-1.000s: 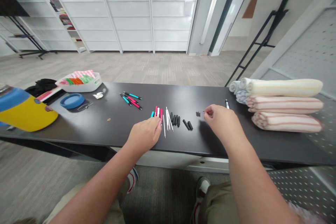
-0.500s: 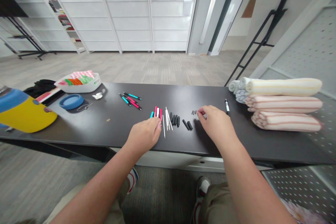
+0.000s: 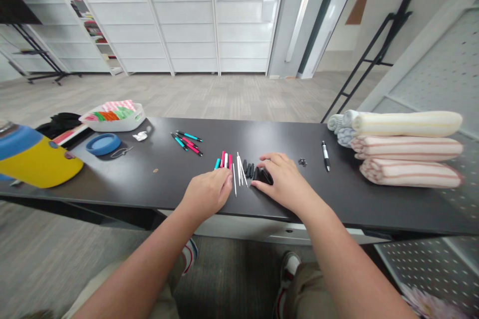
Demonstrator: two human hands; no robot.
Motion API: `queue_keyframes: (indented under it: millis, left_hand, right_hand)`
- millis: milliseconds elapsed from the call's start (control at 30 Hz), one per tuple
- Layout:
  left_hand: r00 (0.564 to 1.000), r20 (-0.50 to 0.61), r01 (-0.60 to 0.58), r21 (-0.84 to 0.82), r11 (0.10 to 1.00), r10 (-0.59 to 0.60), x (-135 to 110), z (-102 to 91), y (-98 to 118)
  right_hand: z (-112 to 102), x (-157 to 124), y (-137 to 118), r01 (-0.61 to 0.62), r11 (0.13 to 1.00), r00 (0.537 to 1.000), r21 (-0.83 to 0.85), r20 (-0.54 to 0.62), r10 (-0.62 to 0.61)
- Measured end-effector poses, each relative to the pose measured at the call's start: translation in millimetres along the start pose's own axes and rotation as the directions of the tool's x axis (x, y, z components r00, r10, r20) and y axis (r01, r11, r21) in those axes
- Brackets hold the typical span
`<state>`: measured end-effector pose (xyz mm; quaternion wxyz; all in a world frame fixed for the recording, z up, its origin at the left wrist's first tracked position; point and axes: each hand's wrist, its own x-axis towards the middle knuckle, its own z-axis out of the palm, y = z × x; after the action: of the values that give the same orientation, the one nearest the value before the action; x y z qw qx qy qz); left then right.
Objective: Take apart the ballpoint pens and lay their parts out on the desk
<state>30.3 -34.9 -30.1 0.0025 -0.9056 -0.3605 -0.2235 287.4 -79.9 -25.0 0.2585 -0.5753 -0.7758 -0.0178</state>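
Note:
My left hand [image 3: 209, 190] rests on the table with its fingers curled closed; whatever they hold is hidden. Just beyond it the ends of several pink, white and teal pen barrels [image 3: 225, 159] stick out. Beside them lie several thin white pen refills [image 3: 240, 169]. My right hand [image 3: 282, 179] is curved low over the table, thumb and fingers apart around black pen grips [image 3: 266, 176], partly covering them. More black grips [image 3: 247, 168] lie in a row to their left. Right of that hand sits a small cluster of tiny dark parts [image 3: 302, 162].
Assembled teal and pink pens [image 3: 189, 143] lie back left, a black-and-white pen [image 3: 326, 156] to the right. Rolled towels [image 3: 407, 148] are stacked at right. A white basket [image 3: 130, 120], blue lid [image 3: 102, 144] and yellow-and-blue container [image 3: 37, 159] stand at left.
My right hand has moved left from the tiny parts to the black grips, and its fingers have spread. The tiny parts now lie farther right, bunched together. My left hand has barely moved.

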Motion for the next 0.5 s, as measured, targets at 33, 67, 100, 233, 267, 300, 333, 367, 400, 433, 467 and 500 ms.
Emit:
queue_keyframes:
  millis: [33,67,100,233,267,300,333,367,400,433,467,500]
  left_hand:
    - [1.0,0.009,-0.014,-0.039,0.999,0.014,-0.3,-1.6,-0.1]
    - [0.999,0.024,-0.029,-0.089,0.996,0.031,-0.8,-3.4,-0.1]
    - [0.998,0.048,-0.039,-0.149,0.988,0.046,-1.2,-5.0,0.1]
    - [0.991,0.112,-0.023,-0.376,0.926,0.07,-2.9,-7.9,1.7]
    - [0.991,0.113,-0.014,-0.417,0.909,0.068,-3.0,-7.6,2.1]
    - [0.991,0.114,-0.005,-0.453,0.891,0.064,-2.8,-7.1,2.5]
    - [0.992,0.114,0.009,-0.483,0.876,0.053,-2.4,-6.6,2.8]
    - [0.992,0.118,0.03,-0.504,0.863,0.034,-1.8,-6.3,2.9]
    - [0.993,0.121,0.057,-0.515,0.855,0.007,-1.0,-6.3,3.0]
    - [0.992,0.124,0.085,-0.517,0.852,-0.024,-0.1,-6.4,2.9]
    - [0.991,0.125,0.111,-0.512,0.852,-0.055,0.8,-6.8,2.9]
    - [0.989,0.121,0.133,-0.503,0.854,-0.082,1.8,-7.3,3.0]
  right_hand:
    - [-2.0,-0.2,-2.8,0.033,0.999,0.999,0.027,-0.024,-0.032]
    - [-3.3,-0.6,-7.0,0.074,0.996,0.996,0.057,-0.053,-0.071]
    - [-3.7,-1.3,-12.5,0.119,0.989,0.99,0.085,-0.082,-0.113]
    - [4.4,-5.0,-41.9,0.251,0.959,0.96,0.131,-0.156,-0.23]
    - [7.0,-5.7,-48.7,0.261,0.957,0.957,0.127,-0.163,-0.24]
    - [8.6,-6.0,-54.2,0.266,0.956,0.955,0.12,-0.169,-0.245]
    - [8.9,-5.9,-57.8,0.269,0.956,0.954,0.116,-0.165,-0.249]
    - [7.5,-5.3,-59.3,0.272,0.955,0.955,0.118,-0.152,-0.253]
    - [4.5,-4.1,-58.3,0.27,0.955,0.958,0.122,-0.131,-0.254]
    - [0.3,-2.5,-54.8,0.26,0.957,0.963,0.126,-0.1,-0.249]
    - [-4.4,-0.4,-48.9,0.242,0.962,0.97,0.125,-0.067,-0.235]
    - [-8.9,2.0,-41.1,0.206,0.973,0.978,0.109,-0.04,-0.203]
